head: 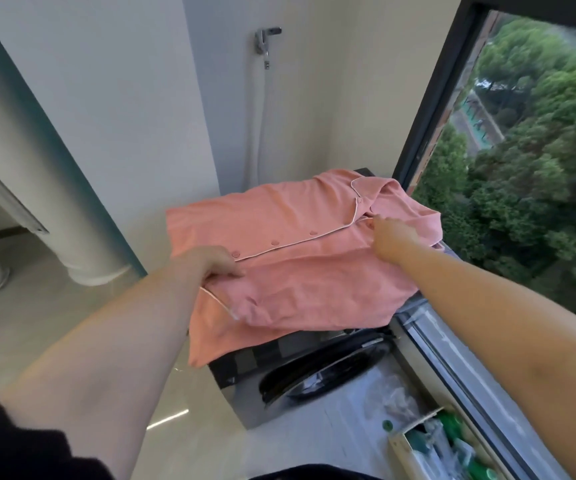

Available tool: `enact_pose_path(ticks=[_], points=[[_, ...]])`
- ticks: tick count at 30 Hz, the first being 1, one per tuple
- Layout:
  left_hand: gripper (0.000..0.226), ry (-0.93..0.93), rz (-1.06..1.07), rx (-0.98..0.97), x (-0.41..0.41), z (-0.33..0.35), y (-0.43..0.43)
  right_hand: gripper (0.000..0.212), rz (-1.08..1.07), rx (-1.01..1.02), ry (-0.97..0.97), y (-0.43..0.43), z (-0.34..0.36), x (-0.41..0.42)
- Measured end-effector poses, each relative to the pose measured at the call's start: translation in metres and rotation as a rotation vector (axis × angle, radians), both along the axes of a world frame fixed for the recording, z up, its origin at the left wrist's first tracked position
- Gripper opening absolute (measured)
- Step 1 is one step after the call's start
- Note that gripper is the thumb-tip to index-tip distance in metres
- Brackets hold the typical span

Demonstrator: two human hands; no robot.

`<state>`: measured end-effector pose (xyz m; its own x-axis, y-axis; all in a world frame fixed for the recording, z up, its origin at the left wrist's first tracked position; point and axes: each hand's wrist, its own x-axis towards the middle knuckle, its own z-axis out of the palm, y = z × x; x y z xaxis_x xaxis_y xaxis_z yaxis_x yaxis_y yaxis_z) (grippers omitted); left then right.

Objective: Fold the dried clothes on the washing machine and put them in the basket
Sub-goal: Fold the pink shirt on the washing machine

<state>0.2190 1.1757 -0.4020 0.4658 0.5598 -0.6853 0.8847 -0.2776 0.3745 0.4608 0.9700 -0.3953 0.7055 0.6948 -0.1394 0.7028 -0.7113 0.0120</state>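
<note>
A pink button-up pyjama shirt with white piping lies spread, front up, over the top of the dark washing machine; its lower part hangs over the front edge. My left hand grips the shirt's hem by the lowest button. My right hand rests on the shirt near the collar, fingers pinching the fabric by the top button. No basket is in view.
A large window with a dark frame runs along the right, close to the machine. A white box of green bottles stands on the floor at the lower right. A white pipe and a tap with a hose are on the wall.
</note>
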Motion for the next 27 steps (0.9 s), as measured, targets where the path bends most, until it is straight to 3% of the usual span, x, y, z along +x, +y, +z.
enact_pose_path(ticks=[2,4,8,12,14,17,20,24,27], points=[[0.032,0.027,-0.127,0.309,-0.002,-0.014,0.005,0.046,-0.009,0.059,-0.133,0.004,-0.017,-0.011],[0.036,0.023,-0.213,0.398,-0.006,-0.028,0.007,0.045,0.038,0.063,-0.14,0.01,-0.034,-0.027],[0.043,0.04,-0.268,0.33,-0.014,-0.041,0.01,0.033,0.172,-0.024,-0.027,0.017,-0.051,-0.057],[0.05,0.112,-0.253,0.176,-0.026,-0.04,0.022,0.042,0.254,-0.198,0.119,0.025,-0.066,-0.086],[0.042,0.12,-0.247,0.106,-0.031,-0.038,0.031,0.045,0.231,-0.211,0.108,0.027,-0.07,-0.09],[0.015,-0.039,-0.152,0.062,-0.038,-0.036,0.042,0.045,0.164,-0.188,0.159,0.028,-0.071,-0.09],[0.011,-0.247,-0.003,-0.152,-0.045,-0.024,0.047,0.048,0.104,-0.16,0.207,0.026,-0.071,-0.091],[0.037,-0.464,0.122,-0.731,-0.042,-0.009,0.042,0.042,-0.049,-0.026,0.331,0.021,-0.065,-0.09],[0.056,-0.47,0.036,-0.827,-0.033,-0.008,0.035,0.039,-0.213,0.152,0.45,0.017,-0.062,-0.086]])
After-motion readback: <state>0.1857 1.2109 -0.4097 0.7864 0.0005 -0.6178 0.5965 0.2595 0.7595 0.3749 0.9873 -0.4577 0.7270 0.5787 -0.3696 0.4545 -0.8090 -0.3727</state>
